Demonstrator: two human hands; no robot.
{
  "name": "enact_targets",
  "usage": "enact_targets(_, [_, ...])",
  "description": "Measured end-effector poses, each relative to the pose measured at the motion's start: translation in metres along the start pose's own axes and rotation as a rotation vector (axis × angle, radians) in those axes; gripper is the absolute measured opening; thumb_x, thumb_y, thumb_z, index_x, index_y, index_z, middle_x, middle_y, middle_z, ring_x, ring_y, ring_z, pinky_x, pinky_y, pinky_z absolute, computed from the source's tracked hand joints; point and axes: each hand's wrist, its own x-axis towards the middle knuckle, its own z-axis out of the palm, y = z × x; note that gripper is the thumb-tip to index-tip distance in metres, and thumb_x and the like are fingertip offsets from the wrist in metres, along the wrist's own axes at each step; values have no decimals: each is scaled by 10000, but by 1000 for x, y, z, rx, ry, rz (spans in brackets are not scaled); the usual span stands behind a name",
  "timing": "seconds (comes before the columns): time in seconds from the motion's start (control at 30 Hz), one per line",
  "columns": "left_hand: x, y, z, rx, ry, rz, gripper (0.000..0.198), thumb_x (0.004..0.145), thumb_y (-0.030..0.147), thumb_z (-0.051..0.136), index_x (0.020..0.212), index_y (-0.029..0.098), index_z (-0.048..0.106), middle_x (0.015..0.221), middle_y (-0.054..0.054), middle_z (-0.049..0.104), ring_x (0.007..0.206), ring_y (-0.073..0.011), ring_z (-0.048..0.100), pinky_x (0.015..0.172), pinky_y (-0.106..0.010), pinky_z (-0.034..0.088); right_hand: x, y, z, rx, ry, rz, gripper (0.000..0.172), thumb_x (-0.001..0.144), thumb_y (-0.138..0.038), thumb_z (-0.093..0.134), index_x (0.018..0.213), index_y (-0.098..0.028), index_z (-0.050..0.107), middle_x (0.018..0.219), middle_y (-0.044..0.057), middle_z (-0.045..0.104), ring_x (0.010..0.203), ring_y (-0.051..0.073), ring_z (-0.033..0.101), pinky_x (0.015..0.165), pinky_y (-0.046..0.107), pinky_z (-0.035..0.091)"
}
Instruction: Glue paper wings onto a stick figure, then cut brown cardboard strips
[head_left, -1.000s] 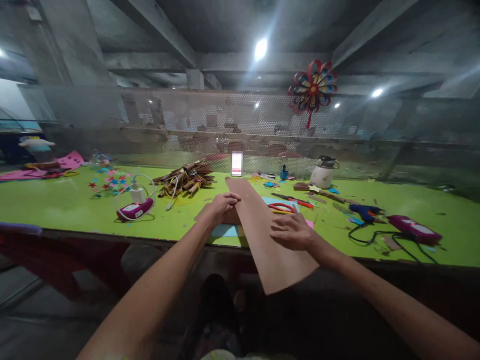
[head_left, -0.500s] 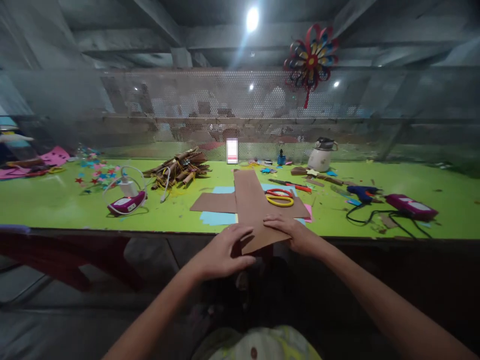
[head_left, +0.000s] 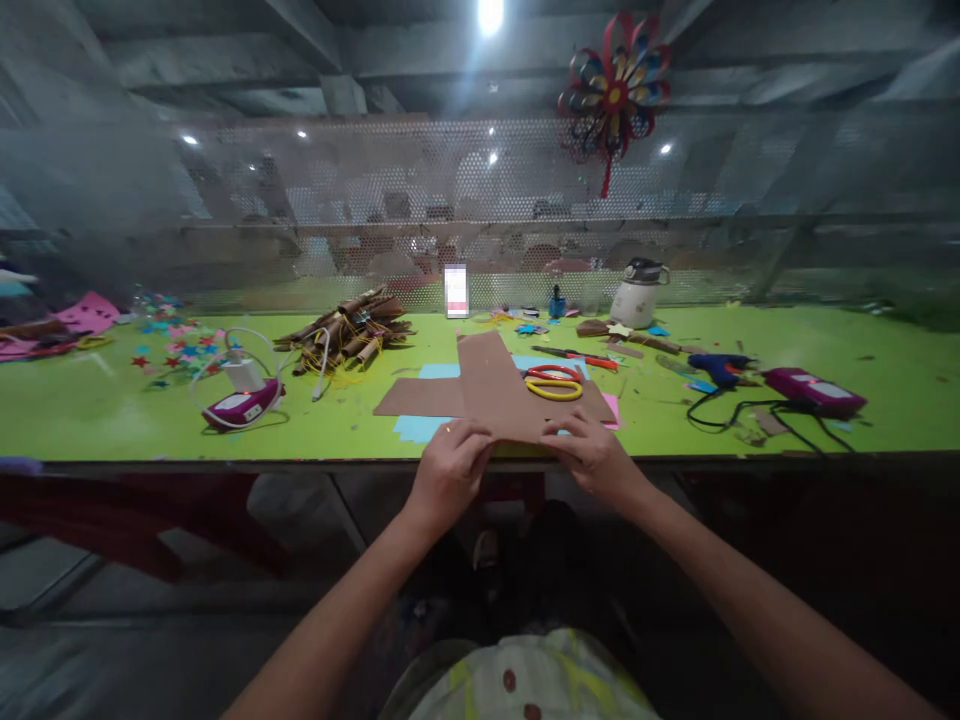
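Observation:
A brown piece of cardboard [head_left: 495,390] lies at the table's front edge, its long strip pointing away from me. My left hand [head_left: 456,465] pinches its near left corner between thumb and fingers. At the near right corner my right hand [head_left: 592,452] grips the same piece, fingers on top. Another brown cardboard strip [head_left: 420,397] extends crosswise to the left, and brown board also shows to the right. Scissors with red and yellow handles [head_left: 553,383] rest on the cardboard, right of the long strip. Light blue paper [head_left: 420,428] sticks out underneath.
Rolled brown paper sticks [head_left: 352,330] are heaped at back left, near a purple power strip [head_left: 244,403]. To the right lie a blue glue gun [head_left: 721,368], another purple power strip [head_left: 814,390] and red-handled pliers [head_left: 592,360]. A lit phone [head_left: 456,291] and a jug [head_left: 636,295] stand behind.
The cardboard's near end, which jutted over the table edge, is now bent or folded back. My left hand has closed from an open shape onto its corner; my right hand now grips too.

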Motion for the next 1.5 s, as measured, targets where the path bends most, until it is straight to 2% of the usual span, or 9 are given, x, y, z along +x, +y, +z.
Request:
enact_targets(0.07, [16,-6,-5,61,-20,32,65,722,209,669,663,234,678,762,-76,619,790,-195,555,857,-331,412,11,5,5,-45,10,49,215,850,-119,480,908,-205,669,892,93,616,880,226,522,754,403,479])
enact_targets(0.13, [26,-12,-10,88,-103,60,110,708,212,676,601,234,661,685,-62,588,707,-181,538,781,-308,433,15,9,10,-55,-7,76,193,835,-123,500,874,-190,676,864,95,598,852,226,524,729,396,483])
enact_targets(0.3, [22,-21,-18,131,-191,104,121,705,176,660,606,240,684,667,-57,580,668,-170,540,712,-282,427,4,10,11,30,-37,68,165,847,-170,524,938,-199,659,900,84,601,866,205,553,743,373,487])
enact_targets(0.5, [18,-20,-24,24,-204,-75,152,612,179,751,736,262,727,767,-69,625,772,-199,568,770,-280,421,2,13,1,104,-62,78,142,852,-215,532,850,-201,674,875,79,658,874,205,599,769,362,483])
enact_targets(0.67, [16,-18,-26,-24,-176,-111,70,623,210,748,649,255,701,720,-59,631,756,-206,578,759,-290,428,6,15,-5,122,-117,91,177,867,-252,513,832,-205,680,842,76,675,877,204,610,768,340,479])
enact_targets(0.73, [15,-20,-25,29,-198,-80,29,680,228,705,658,245,696,741,-62,631,778,-207,569,763,-289,413,7,12,-6,161,-141,112,204,879,-270,497,803,-204,675,858,72,668,887,193,602,790,324,469])
enact_targets(0.9, [21,-19,-22,212,-262,-67,193,793,263,573,614,208,618,706,-45,548,746,-189,504,727,-278,375,14,6,-6,208,-135,267,246,854,-296,499,670,-185,618,818,61,647,823,183,582,794,325,449])
enact_targets(1.1, [32,-5,-20,640,-473,-84,246,852,266,430,658,173,549,733,-40,507,740,-180,483,684,-284,360,22,5,-4,237,-148,432,234,770,-291,529,574,-172,577,717,40,626,723,176,573,713,307,434])
enact_targets(1.5, [35,0,-17,786,-492,-155,169,794,256,461,684,171,557,760,-48,583,679,-162,524,585,-261,335,24,10,6,246,-142,568,182,681,-280,562,532,-179,538,703,36,609,709,170,559,691,284,424])
